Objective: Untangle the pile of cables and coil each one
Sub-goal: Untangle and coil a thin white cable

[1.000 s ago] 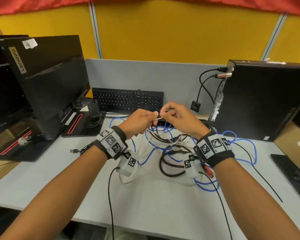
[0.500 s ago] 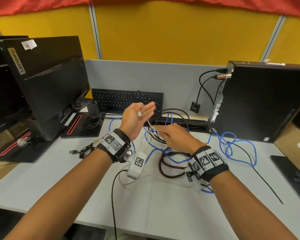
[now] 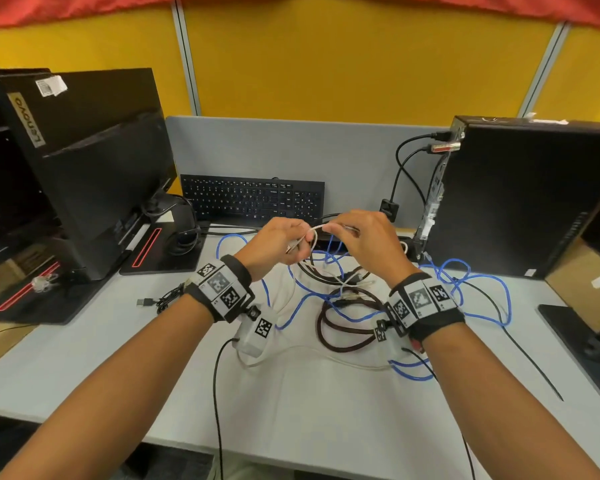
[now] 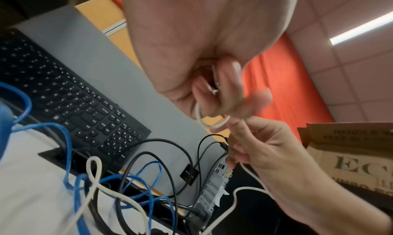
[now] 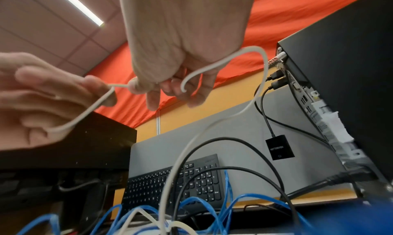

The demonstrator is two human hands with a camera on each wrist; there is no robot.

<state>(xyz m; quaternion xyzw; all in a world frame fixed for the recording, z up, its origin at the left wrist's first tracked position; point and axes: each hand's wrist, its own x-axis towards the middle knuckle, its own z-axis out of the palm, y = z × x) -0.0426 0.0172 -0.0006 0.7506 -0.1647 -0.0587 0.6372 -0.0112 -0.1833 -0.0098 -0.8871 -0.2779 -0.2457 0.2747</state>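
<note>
White cable (image 3: 313,231) smooth plastic; brown cable (image 3: 343,342) braided cloth.

Landmark: cable pile (image 3: 340,299) on desk (image 3: 291,403). Behind pile, keyboard (image 3: 253,200) against divider panel (image 3: 291,150). Left of pile, monitor (image 3: 94,161) on its base; small coiled cable (image 3: 163,299) just left. Right of pile, computer tower (image 3: 527,195). Above pile, left hand (image 3: 274,242) and right hand (image 3: 364,240), thin cable (image 3: 312,232) between them.
</note>
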